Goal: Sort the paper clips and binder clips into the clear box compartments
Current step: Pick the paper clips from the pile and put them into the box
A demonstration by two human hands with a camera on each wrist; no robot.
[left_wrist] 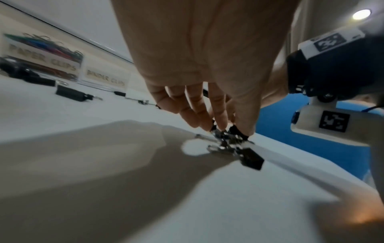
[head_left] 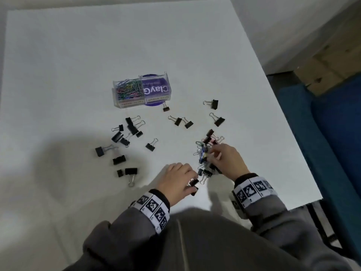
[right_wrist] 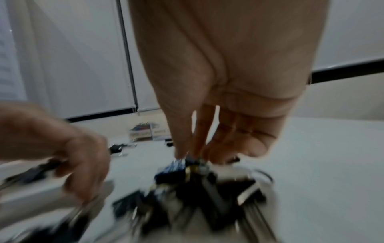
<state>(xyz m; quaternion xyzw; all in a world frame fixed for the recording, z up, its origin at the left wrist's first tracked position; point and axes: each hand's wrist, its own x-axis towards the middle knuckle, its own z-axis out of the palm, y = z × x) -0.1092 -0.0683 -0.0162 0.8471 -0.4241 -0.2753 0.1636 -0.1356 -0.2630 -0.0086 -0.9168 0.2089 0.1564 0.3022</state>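
A clear two-part box (head_left: 141, 91) sits mid-table; its left compartment holds coloured paper clips (head_left: 128, 89), its right one shows a purple label. Black binder clips (head_left: 129, 132) lie scattered in front of it. Near the front edge my right hand (head_left: 212, 156) pinches into a tangled clump of binder clips (head_left: 204, 151), some blue; the right wrist view shows the fingertips (right_wrist: 180, 153) on the clump (right_wrist: 187, 174). My left hand (head_left: 192, 184) pinches a black binder clip (head_left: 193, 182) from the same pile; in the left wrist view its fingertips (left_wrist: 220, 125) close on small clips (left_wrist: 230, 139).
The white table (head_left: 78, 55) ends just right of my right hand, with a blue seat (head_left: 332, 124) beyond the edge. More binder clips (head_left: 214, 104) lie right of the box, and others (head_left: 125, 171) at front left.
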